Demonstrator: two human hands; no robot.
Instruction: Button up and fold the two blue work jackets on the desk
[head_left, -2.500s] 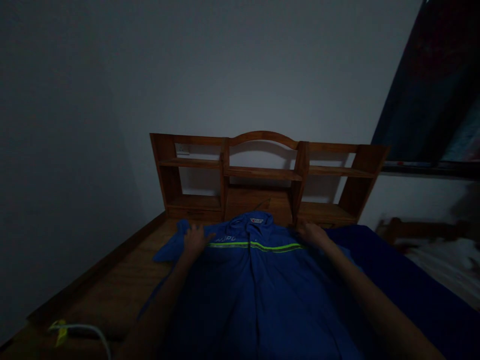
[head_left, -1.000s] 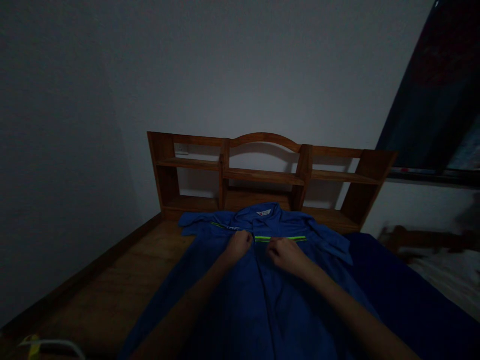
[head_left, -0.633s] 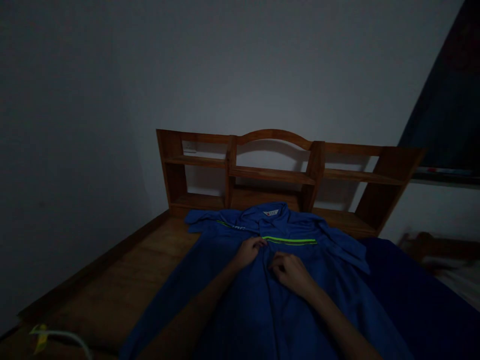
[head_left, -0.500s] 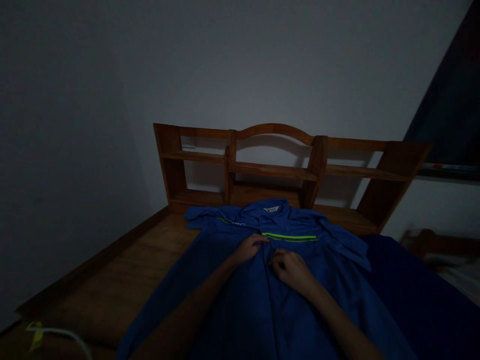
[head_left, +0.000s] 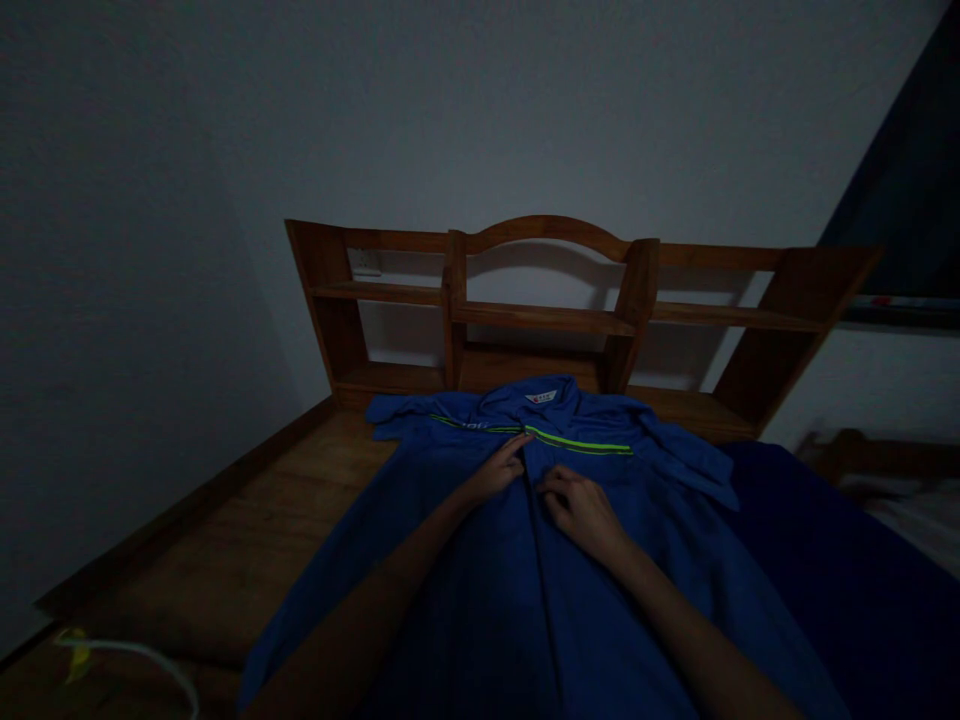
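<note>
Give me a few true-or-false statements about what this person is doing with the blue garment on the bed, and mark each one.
1. The left hand and right hand both touch the blue jacket near its front opening. True.
2. The jacket hangs from the wooden headboard. False: it lies spread out on the bed, collar toward the headboard.
3. A yellow-green stripe runs across the jacket's chest. True.
4. The left hand holds the white cable. False: the cable lies at the lower left, well apart from both hands.
</note>
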